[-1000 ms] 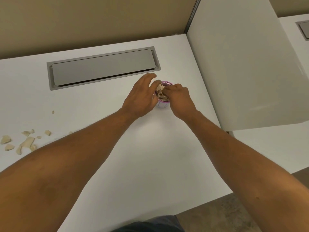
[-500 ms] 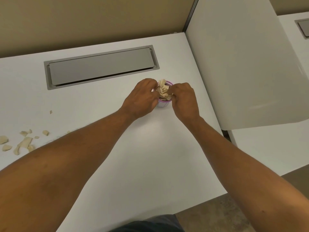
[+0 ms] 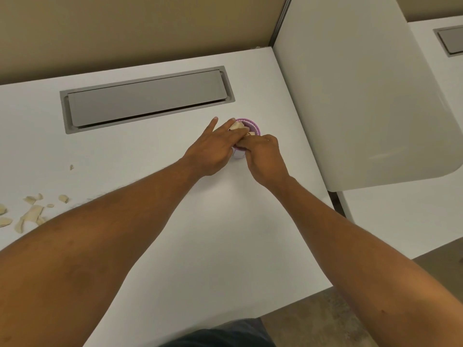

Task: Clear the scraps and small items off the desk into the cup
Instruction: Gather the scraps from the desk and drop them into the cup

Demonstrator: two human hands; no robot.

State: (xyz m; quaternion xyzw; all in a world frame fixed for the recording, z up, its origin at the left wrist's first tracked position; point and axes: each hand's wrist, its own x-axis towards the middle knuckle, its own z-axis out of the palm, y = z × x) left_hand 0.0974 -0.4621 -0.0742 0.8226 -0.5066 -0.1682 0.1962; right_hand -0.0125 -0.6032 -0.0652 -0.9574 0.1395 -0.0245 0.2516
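Observation:
A small cup with a purple rim and white wall stands on the white desk, right of the middle. Beige scraps stick up out of its top. My left hand lies flat over the cup's left side, fingers stretched out and pressing on those scraps. My right hand is curled against the cup's near right side, fingertips at the rim; its thumb is hidden. Several more beige scraps lie loose at the desk's left edge, and one tiny scrap lies apart from them.
A grey cable-tray lid is set into the desk behind the cup. A white divider panel rises close to the right of the cup. The desk's front edge runs diagonally at lower right, with floor beyond.
Both hands were pinching scraps above the cup. My left hand has flattened out over the cup, pushing the scraps lower, and my right hand has dropped to the cup's side.

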